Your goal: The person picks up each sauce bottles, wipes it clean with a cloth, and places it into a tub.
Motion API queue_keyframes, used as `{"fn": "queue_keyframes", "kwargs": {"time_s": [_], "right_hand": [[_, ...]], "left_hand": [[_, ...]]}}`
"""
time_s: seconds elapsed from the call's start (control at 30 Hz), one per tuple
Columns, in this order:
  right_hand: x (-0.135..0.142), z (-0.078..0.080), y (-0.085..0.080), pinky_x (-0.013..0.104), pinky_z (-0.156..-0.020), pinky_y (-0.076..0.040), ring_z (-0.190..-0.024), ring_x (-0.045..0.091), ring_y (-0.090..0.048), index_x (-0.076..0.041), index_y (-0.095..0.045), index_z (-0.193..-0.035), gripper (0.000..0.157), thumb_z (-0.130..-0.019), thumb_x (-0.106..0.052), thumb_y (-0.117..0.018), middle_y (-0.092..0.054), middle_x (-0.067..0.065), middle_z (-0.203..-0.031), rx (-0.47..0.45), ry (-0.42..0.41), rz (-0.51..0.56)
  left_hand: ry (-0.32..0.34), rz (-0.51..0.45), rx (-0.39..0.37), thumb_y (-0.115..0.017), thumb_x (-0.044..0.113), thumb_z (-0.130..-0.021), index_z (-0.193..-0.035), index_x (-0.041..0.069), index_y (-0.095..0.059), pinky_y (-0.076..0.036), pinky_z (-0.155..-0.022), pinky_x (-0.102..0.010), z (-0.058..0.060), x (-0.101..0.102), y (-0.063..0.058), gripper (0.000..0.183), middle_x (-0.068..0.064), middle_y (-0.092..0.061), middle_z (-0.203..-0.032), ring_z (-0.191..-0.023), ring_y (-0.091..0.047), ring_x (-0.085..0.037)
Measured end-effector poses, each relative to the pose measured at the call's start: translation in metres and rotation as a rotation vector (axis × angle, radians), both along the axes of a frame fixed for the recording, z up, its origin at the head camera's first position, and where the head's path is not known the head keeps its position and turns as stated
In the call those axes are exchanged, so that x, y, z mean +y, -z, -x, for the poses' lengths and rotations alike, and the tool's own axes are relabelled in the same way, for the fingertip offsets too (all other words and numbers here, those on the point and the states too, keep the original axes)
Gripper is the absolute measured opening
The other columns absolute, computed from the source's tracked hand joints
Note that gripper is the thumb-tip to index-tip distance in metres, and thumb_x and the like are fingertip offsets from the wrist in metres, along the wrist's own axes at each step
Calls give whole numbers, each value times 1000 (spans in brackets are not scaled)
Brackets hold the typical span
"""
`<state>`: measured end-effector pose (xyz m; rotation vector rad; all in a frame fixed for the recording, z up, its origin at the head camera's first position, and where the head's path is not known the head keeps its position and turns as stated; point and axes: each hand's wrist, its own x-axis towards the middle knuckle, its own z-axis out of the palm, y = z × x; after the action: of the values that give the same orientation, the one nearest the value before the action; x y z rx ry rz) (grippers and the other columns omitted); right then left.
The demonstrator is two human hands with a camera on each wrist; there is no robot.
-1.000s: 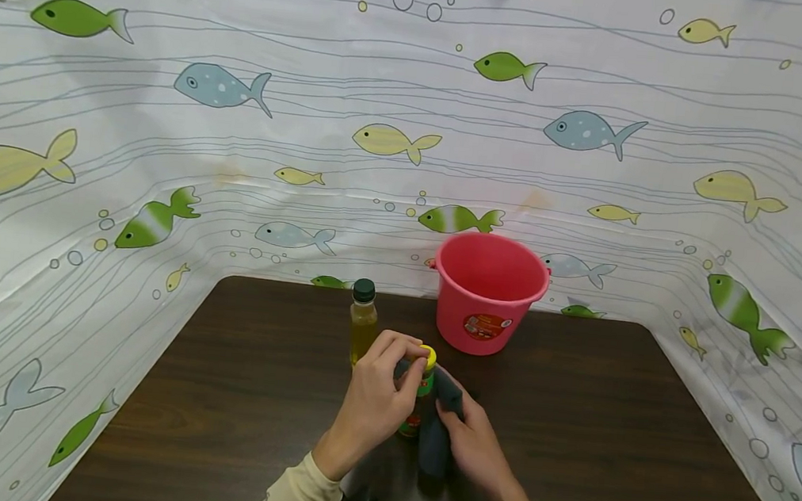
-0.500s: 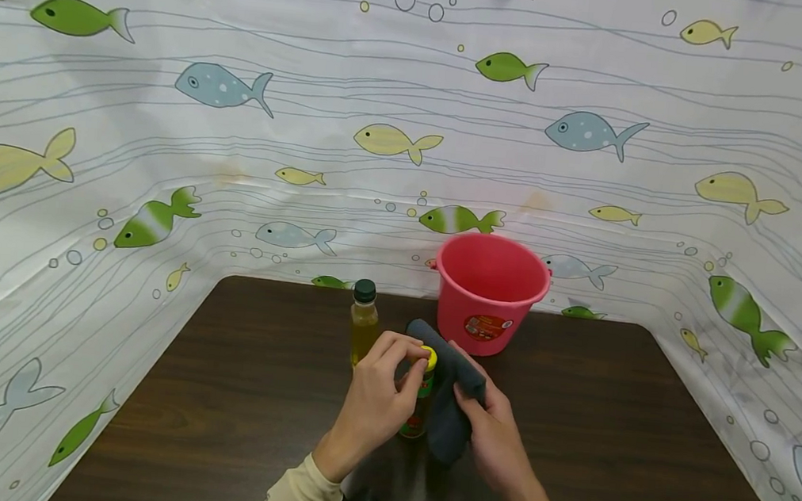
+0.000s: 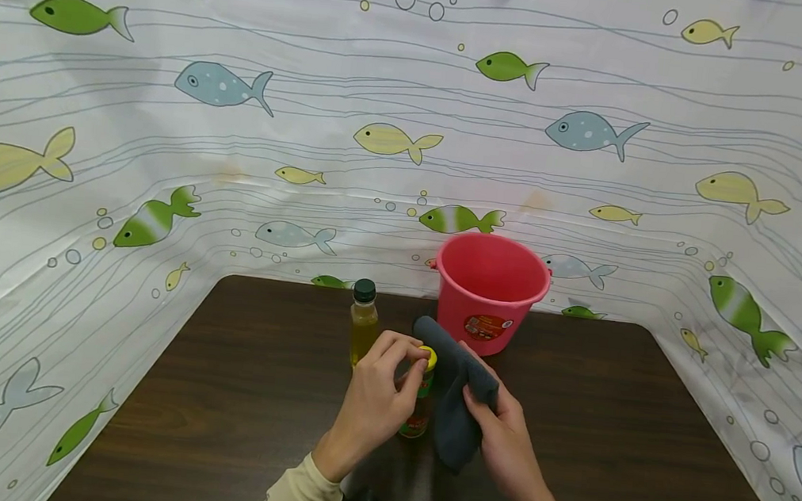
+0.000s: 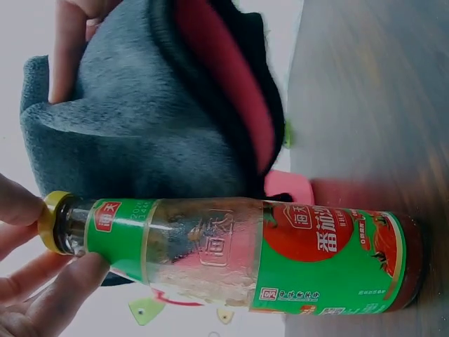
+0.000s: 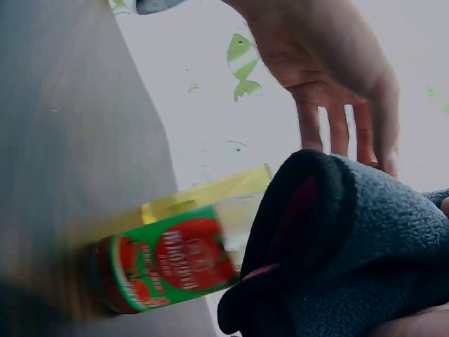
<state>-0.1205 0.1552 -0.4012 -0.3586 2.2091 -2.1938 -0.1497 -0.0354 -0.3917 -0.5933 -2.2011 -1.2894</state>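
Observation:
A glass ketchup bottle with a yellow cap and green labels stands upright on the table. My left hand pinches it at the cap and neck. Most of the bottle's clear middle looks emptied, with red left behind the lower label. To its right, my right hand grips a folded dark grey cloth between thumb and fingers. Pink lining shows inside the cloth's fold in both wrist views. In the right wrist view the cloth overlaps the bottle's upper part.
An oil bottle with a dark green cap stands behind my left hand. A pink bucket sits at the back of the dark wooden table. Fish-printed white sheeting encloses the back and sides.
My right hand has moved right with the cloth, away from the ketchup bottle, uncovering more of it. The cloth's upper end has swung up toward the bucket. My left hand stays at the cap.

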Motion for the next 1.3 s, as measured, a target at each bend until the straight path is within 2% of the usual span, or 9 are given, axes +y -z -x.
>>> {"fn": "queue_keyframes", "kwargs": {"time_s": [0.17,0.3,0.47,0.57,0.67,0.8,0.9,1.1,1.3], "right_hand": [[-2,-3,6,29,-110,-50,-140,2,-54,-27,-45,-162,51,-111,-25,-53,-46,-5,-167,-41,13,-44],[-2,-5,9,27,-109,-50,-139,0,-54,-26,-44,-163,52,-111,-25,-54,-44,-2,-169,-41,9,-55],[-5,-6,13,20,-108,-50,-141,-6,-51,-26,-41,-165,55,-111,-20,-53,-40,-1,-171,36,-23,-92],[-7,-6,15,21,-111,-50,-144,-9,-46,-30,-39,-165,57,-111,-19,-54,-37,-4,-172,89,-31,-143],[-11,-7,17,34,-116,-51,-151,0,-44,-32,-37,-166,59,-111,-21,-55,-36,-7,-173,114,-22,-186],[-17,-8,18,55,-119,-46,-157,23,-40,-34,-33,-167,62,-111,-23,-56,-33,-4,-174,85,0,-205],[-23,-9,17,62,-121,-41,-158,30,-37,-35,-31,-168,63,-111,-25,-56,-31,-2,-175,60,26,-214],[-29,-9,19,66,-124,-35,-160,30,-33,-32,-26,-169,65,-111,-26,-55,-26,-4,-176,61,51,-231],[-33,-6,29,57,-115,-49,-154,34,-44,-22,-25,-170,65,-112,-27,-53,-28,4,-176,124,97,-323]], "left_hand": [[3,-4,2,-75,6,-97,-104,7,-75,-62,-72,-20,0,0,0,7,-9,-68,-114,-99,-72,-20],[5,-8,1,-75,5,-97,-105,7,-75,-63,-73,-21,1,0,0,8,-8,-68,-114,-100,-72,-20],[6,-5,6,-75,5,-96,-104,7,-75,-65,-75,-25,1,-1,0,8,-8,-68,-113,-100,-72,-20],[5,0,12,-75,5,-96,-104,7,-75,-64,-74,-25,2,-1,1,9,-8,-68,-112,-100,-71,-21],[4,7,20,-75,5,-96,-105,7,-76,-61,-71,-23,2,-1,1,9,-8,-68,-112,-99,-71,-20],[3,5,23,-75,5,-96,-104,8,-76,-58,-67,-22,2,-1,1,9,-7,-68,-112,-98,-71,-20],[6,-2,18,-76,5,-96,-104,8,-76,-54,-62,-20,2,0,0,9,-8,-68,-112,-97,-70,-20],[4,-6,10,-76,5,-96,-105,7,-76,-56,-63,-21,1,1,0,10,-8,-66,-111,-97,-69,-20],[-4,3,12,-76,6,-96,-105,8,-76,-57,-63,-25,2,2,0,10,-8,-66,-111,-96,-69,-19]]}}
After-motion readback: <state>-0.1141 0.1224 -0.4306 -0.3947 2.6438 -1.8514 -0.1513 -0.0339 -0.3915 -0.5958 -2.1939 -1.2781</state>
